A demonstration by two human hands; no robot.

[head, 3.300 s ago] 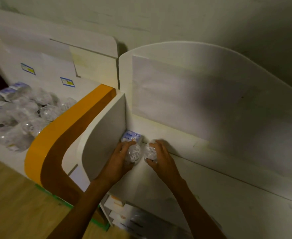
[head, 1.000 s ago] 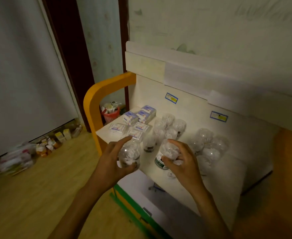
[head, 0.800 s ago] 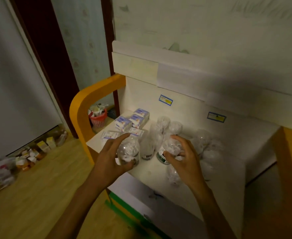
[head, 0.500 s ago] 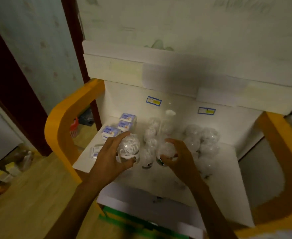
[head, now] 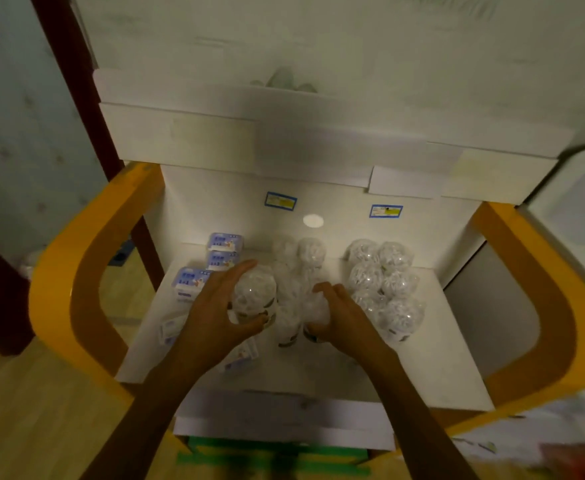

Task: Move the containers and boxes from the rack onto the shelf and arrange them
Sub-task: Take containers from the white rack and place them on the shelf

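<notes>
Back at rack w/ orange side rails (head: 59, 271): left hand (head: 215, 313) fingers now clamped on clear round plastic container (head: 254, 294), right hand (head: 339, 317) on another (head: 313, 308); next pair for shelf.

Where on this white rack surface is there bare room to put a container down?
Bare: the white rack's front strip and right edge. Crowded: clear plastic containers at centre and right-back, blue-and-white boxes at left.

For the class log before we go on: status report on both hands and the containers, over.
Left hand grip shut on clear container. Right hand grip shut on second container. Both at the rack; neighbouring containers and boxes crowd close.
</notes>
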